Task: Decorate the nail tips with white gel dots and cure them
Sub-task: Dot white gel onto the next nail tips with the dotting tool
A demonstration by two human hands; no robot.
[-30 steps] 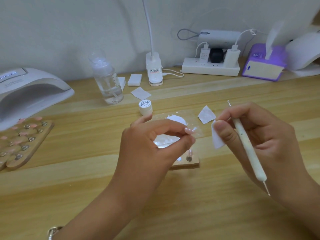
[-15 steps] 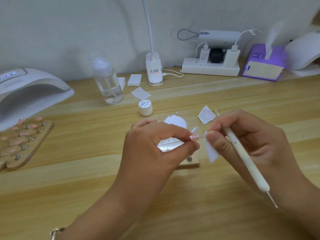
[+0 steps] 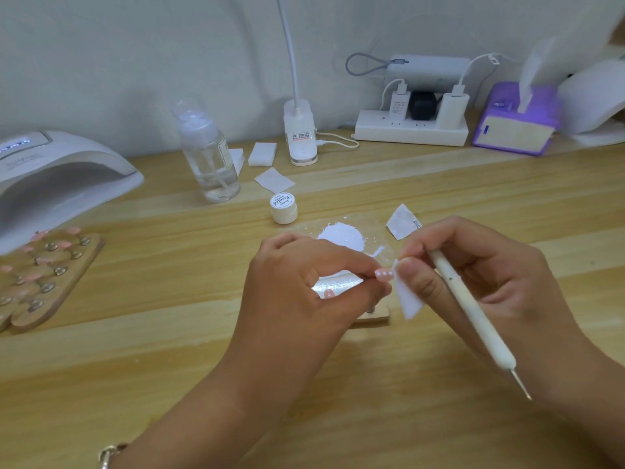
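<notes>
In the head view, the person's left hand (image 3: 304, 286) is curled, its thumb and forefinger pinching a pink nail tip (image 3: 384, 275) that carries small white dots. The tip is held in the air above the tabletop (image 3: 169, 350), just beside the right thumb. The right hand (image 3: 480, 275) is also closed round what it holds: a white dotting tool (image 3: 468, 304) runs slantwise through its fingers, 1 metal point sticking out up past the knuckles and the other pointing down toward the person. The same hand's thumb presses a folded white wipe (image 3: 409, 301) that touches the edge of the nail tip.

Behind the hands lies a clear palette (image 3: 378, 231) smeared with white gel (image 3: 343, 236), with a small white jar (image 3: 283, 208) near its left edge and a loose wipe square (image 3: 400, 222) on its right. A small wooden stand (image 3: 373, 318) shows partly below the hands, and a 2nd pink tip (image 3: 328, 293) is seen through the gap in the left hand.

At the far left a white curing lamp (image 3: 57, 177) sits, with a wooden rack of pink tips (image 3: 47, 275) in front of it. A clear pump bottle (image 3: 208, 157), a desk lamp base (image 3: 300, 137), a power strip (image 3: 411, 130) and a purple tissue box (image 3: 514, 123) stand along the wall.
</notes>
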